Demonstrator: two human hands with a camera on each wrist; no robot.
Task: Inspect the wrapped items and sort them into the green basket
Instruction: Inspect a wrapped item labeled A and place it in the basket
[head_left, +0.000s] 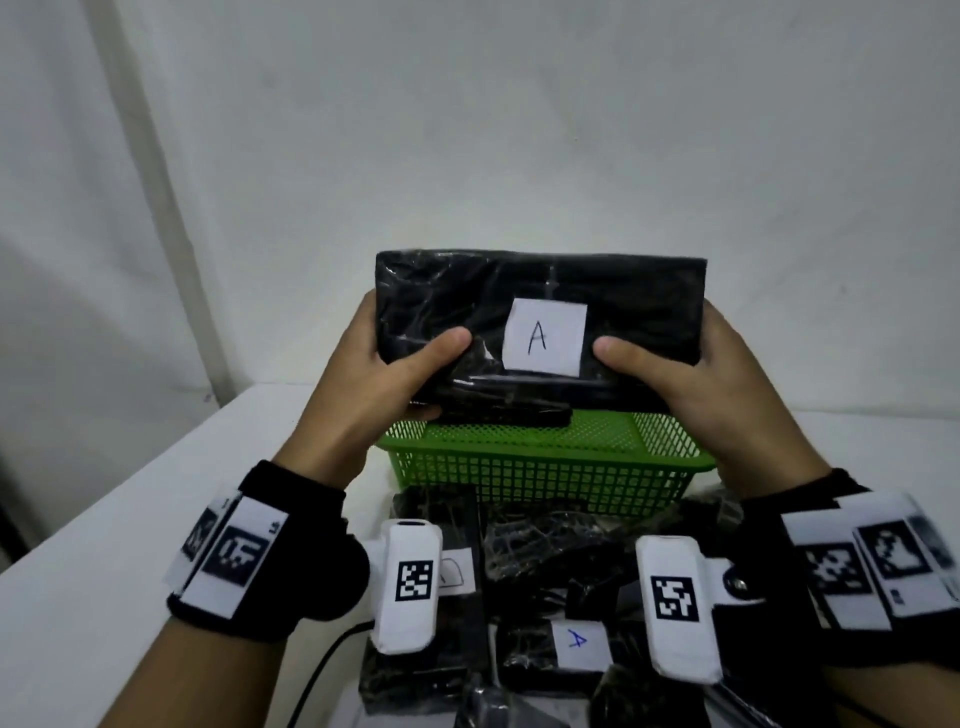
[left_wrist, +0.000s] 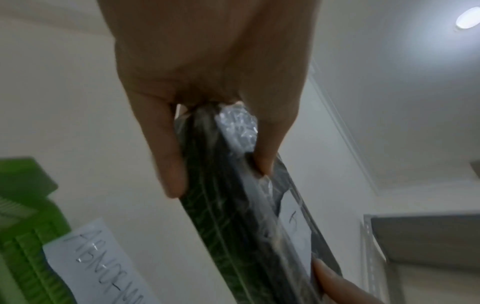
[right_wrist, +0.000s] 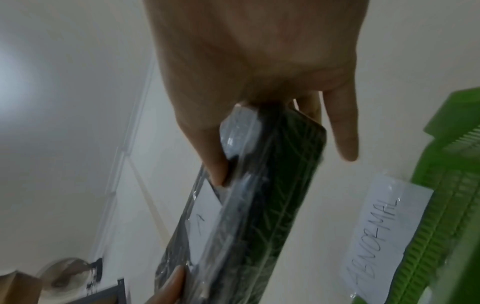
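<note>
A flat black item in clear wrap (head_left: 540, 291) with a white label marked "A" (head_left: 544, 336) is held up above the green basket (head_left: 545, 475). My left hand (head_left: 384, 374) grips its left end, thumb on the front face. My right hand (head_left: 670, 374) grips its right end the same way. In the left wrist view the wrapped item (left_wrist: 233, 205) sits pinched between thumb and fingers (left_wrist: 171, 164). The right wrist view shows the wrapped item (right_wrist: 259, 205) edge-on, thumb on the label side and fingers behind it.
Several more black wrapped items (head_left: 545, 571) lie piled on the white table (head_left: 104, 545) in front of the basket, one labelled "A" (head_left: 576, 642). A paper label reading "ABNORMAL" (right_wrist: 384, 236) is fixed to the basket's side. A black cable (head_left: 332, 654) runs near the pile.
</note>
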